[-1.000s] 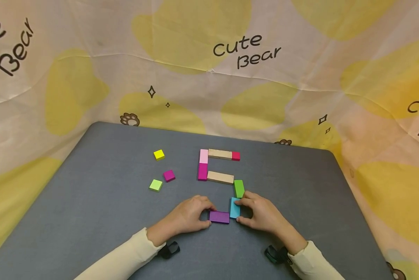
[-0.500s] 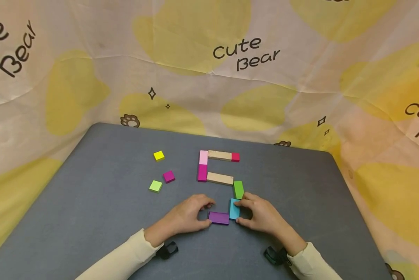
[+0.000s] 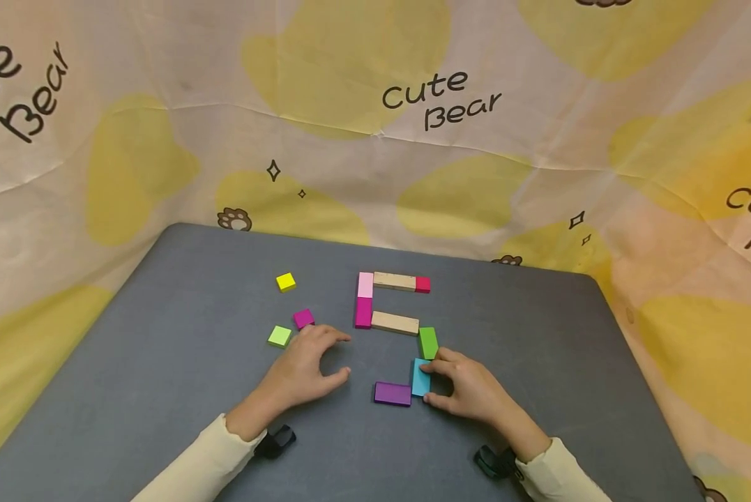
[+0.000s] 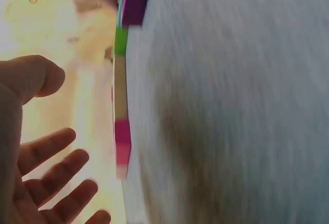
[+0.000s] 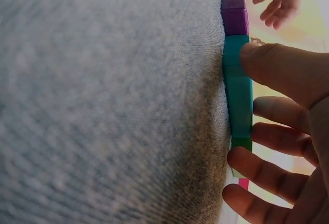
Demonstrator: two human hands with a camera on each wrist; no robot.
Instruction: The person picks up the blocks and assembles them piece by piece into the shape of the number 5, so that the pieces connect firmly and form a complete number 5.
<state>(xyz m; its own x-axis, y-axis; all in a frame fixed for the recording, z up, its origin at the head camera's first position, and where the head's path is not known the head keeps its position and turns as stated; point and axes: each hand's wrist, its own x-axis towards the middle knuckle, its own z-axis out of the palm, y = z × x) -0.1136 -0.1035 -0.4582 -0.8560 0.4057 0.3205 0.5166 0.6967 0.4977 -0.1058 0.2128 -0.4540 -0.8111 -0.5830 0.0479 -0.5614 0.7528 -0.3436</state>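
Note:
In the head view my left hand point(image 3: 302, 366) hovers over the table with thumb and fingers spread, holding nothing. Its knuckles come close to a small magenta block point(image 3: 303, 318), partly covering it. My right hand point(image 3: 472, 387) grips a light blue block point(image 3: 420, 381), thumb at the near end and fingertips at its upper part; the right wrist view has the thumb point(image 5: 277, 67) against that block. The blue block's near left side meets a purple block point(image 3: 392, 394) lying crosswise. At its far end is a green block point(image 3: 428, 342).
Beyond the green block, two plain wooden blocks point(image 3: 395, 323), a magenta block point(image 3: 363, 313), a pink block point(image 3: 365, 284) and a red block point(image 3: 422, 284) continue the line. A yellow block point(image 3: 285, 282) and a lime block point(image 3: 279, 336) lie to the left on the grey table point(image 3: 526, 314).
My left hand has let go of the purple block and moved left and away from me, toward the small loose blocks. My right hand stays at the blue block.

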